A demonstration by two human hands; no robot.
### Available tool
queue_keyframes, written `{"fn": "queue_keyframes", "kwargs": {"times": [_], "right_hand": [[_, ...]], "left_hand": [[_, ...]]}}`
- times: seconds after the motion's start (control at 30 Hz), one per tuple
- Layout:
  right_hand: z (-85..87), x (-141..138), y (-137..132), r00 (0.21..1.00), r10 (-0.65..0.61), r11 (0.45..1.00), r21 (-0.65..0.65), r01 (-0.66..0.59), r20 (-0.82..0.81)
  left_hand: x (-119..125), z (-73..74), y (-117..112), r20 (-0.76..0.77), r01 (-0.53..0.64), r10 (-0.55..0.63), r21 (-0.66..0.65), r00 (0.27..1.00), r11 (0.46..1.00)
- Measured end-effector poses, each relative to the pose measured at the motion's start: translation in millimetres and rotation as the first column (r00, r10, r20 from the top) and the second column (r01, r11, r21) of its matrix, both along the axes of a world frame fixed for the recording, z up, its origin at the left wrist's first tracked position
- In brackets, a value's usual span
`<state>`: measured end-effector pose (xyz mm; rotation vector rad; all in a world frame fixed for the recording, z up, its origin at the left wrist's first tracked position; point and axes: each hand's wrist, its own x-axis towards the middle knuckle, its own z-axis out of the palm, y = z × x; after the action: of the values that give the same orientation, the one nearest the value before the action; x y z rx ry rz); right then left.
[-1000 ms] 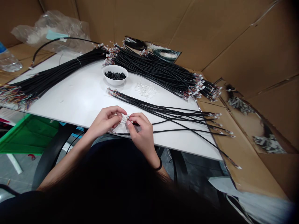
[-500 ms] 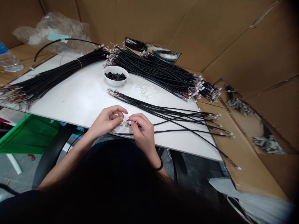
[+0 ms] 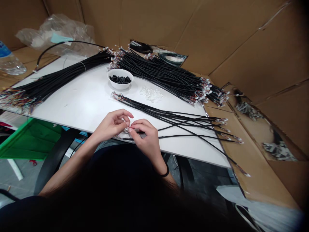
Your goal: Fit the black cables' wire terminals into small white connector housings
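My left hand [image 3: 112, 125] is closed in a pinch at the table's front edge, thumb against forefinger, on what looks like a small white connector [image 3: 129, 126], mostly hidden by the fingers. Just right of it and almost touching, my right hand [image 3: 146, 133] pinches the thin wires at the end of a black cable [image 3: 166, 128], which runs off to the right. Another black cable [image 3: 178, 136] lies along the front edge, its loose wire ends [image 3: 122, 135] under my hands. Beyond them lies a small group of black cables [image 3: 149, 110] with white connectors on their ends.
Behind my hands stand a white bowl [image 3: 120, 85] of short black tubes and a pile of small white pieces [image 3: 151, 94]. Large cable bundles [image 3: 159, 72] [image 3: 70, 72] lie at the back and left. Cardboard walls [image 3: 154, 22] enclose the white table [image 3: 79, 96]; a water bottle [image 3: 11, 62] stands far left.
My right hand has moved slightly left, bringing its fingertips up to those of my left hand. The left hand has barely moved and stays pinched.
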<state>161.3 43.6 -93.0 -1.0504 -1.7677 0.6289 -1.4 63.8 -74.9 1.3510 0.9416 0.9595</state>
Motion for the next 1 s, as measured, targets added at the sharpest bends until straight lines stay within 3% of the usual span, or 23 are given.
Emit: {"fn": "queue_keyframes", "kwargs": {"times": [0.37, 0.5, 0.73, 1.0], "right_hand": [[1.6, 1.4, 1.6, 0.999, 0.039, 0.998, -0.040, -0.039, -0.002], [0.9, 4.2, 2.6, 0.998, 0.043, 0.995, -0.090, -0.047, -0.046], [0.3, 6.4, 4.5, 0.996, 0.034, 0.992, -0.115, -0.043, -0.080], [3.5, 9.3, 4.7, 0.990, 0.105, 0.987, -0.115, -0.116, -0.095]], "left_hand": [[-1.6, -0.6, -1.9, 0.007, 0.013, -0.013, 0.009, 1.000, 1.000], [-0.6, 0.1, -3.6, -0.047, -0.030, 0.032, 0.028, 0.998, 0.999], [-1.6, 1.3, -5.4, -0.228, 0.083, -0.051, 0.136, 0.972, 0.987], [0.5, -1.9, -3.4, -0.300, 0.053, 0.000, 0.168, 0.954, 0.984]]}}
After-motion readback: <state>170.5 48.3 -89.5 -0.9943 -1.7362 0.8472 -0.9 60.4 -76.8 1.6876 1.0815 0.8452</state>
